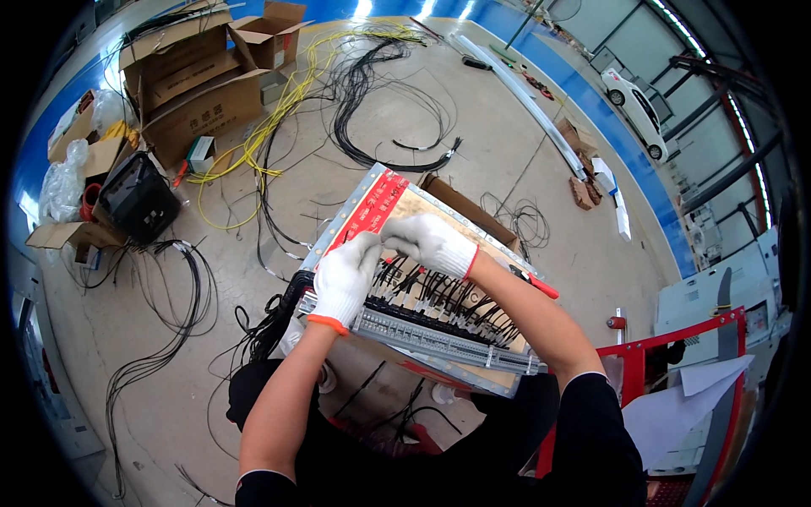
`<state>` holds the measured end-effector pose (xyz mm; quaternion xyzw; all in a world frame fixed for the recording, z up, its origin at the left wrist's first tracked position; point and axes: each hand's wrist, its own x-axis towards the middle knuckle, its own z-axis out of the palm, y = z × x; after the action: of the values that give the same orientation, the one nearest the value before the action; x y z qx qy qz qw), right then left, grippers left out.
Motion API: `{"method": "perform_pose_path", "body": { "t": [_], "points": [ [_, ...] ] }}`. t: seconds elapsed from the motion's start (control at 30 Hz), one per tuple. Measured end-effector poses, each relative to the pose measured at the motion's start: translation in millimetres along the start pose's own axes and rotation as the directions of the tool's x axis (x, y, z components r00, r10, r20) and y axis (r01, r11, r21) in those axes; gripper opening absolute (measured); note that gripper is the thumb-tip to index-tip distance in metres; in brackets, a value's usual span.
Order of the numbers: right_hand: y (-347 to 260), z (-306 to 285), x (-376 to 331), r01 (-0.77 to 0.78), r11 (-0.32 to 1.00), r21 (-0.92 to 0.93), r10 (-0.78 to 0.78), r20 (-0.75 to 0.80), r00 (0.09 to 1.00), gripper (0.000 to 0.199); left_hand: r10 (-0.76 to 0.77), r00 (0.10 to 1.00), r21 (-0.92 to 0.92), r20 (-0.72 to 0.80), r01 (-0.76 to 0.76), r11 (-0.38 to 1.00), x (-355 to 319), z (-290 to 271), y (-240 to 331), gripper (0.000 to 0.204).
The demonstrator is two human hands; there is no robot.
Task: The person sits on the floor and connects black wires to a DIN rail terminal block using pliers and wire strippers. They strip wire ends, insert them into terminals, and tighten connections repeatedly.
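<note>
My left hand (345, 277) and my right hand (432, 243), both in white knit gloves, meet over the far left part of a wiring panel (486, 226). Their fingertips are pinched together, almost touching. Whatever they hold is too small or hidden to make out. Beneath them runs a red printed strip (369, 205) along the panel's left end. Many short black wires (448, 291) rise from a grey terminal block row (439, 331) near the panel's front edge. A red handle (543, 287), its tool kind unclear, lies at the right end, beyond my right forearm.
Yellow cables (291, 106) and black cable bundles (346, 127) spread over the floor beyond the panel. Cardboard boxes (198, 114) and a black case (139, 198) stand at left. A red metal frame (629, 376) with white paper (676, 414) is close at right. Long white strips (532, 106) lie farther off.
</note>
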<state>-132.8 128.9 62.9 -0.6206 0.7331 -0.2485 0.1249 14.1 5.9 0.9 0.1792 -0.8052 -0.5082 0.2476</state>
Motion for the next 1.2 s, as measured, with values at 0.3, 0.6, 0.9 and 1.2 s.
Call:
{"method": "perform_pose_path", "body": {
  "t": [0.3, 0.6, 0.9, 1.2],
  "points": [
    [-29.4, -23.0, 11.1, -0.302, 0.938, 0.172, 0.295, 0.064, 0.953, 0.016, -0.174, 0.975, -0.237, 0.139, 0.204, 0.950, 4.9, -9.5, -0.3, 0.022],
    [-15.5, -10.9, 12.3, -0.255, 0.965, 0.063, 0.253, 0.046, 0.966, 0.014, -0.151, 0.982, -0.239, 0.112, 0.174, 0.955, 3.5, -9.1, 2.8, 0.021],
    [-12.8, -7.8, 9.9, -0.140, 0.990, -0.001, 0.140, 0.021, 0.990, 0.015, -0.197, 0.973, -0.218, 0.122, 0.220, 0.951, 3.8, -9.5, 3.3, 0.022],
    [-4.7, -4.4, 6.5, -0.052, 0.992, -0.112, 0.053, 0.008, 0.999, 0.019, -0.177, 0.976, -0.235, 0.124, 0.202, 0.951, 4.2, -10.0, 4.1, 0.021]
  ]
}}
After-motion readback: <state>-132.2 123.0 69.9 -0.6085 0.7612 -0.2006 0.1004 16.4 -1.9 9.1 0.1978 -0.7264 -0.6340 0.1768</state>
